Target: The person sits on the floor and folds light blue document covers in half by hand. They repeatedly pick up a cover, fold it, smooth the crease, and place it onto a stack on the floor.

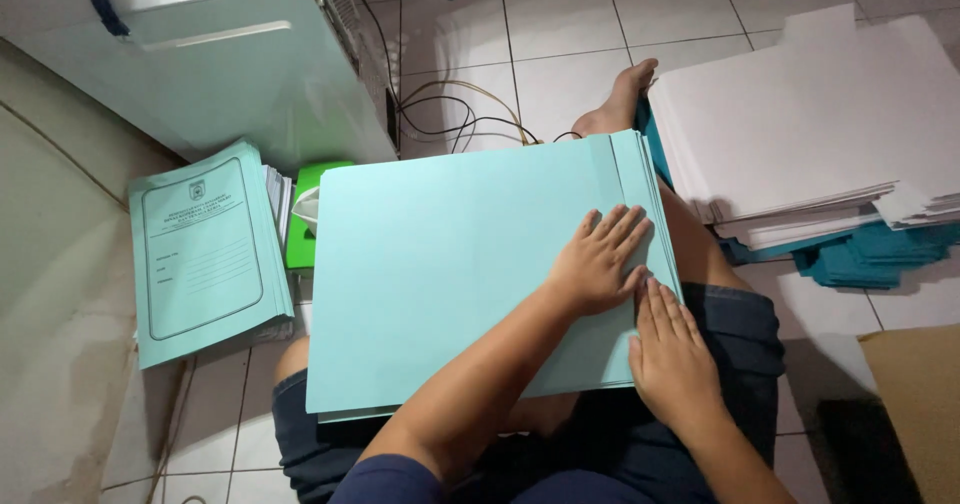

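Observation:
A large light-blue paper folder (pixel 440 264) lies across my lap, on top of more sheets of the same colour. My left hand (pixel 598 260) presses flat on its right part, fingers spread and pointing toward the folded strip along the right edge. My right hand (pixel 672 356) lies flat just below it at the folder's right edge, fingers together. Neither hand grips anything; both rest palm-down on the paper.
A tall stack of white sheets (pixel 800 124) over teal ones (pixel 870 259) sits on the tiled floor at right. At left lie a pile of printed light-blue covers (pixel 205 249), a green object (pixel 305 214) and a white machine (pixel 220 54) with cables (pixel 460 114). My bare foot (pixel 620 99) is ahead.

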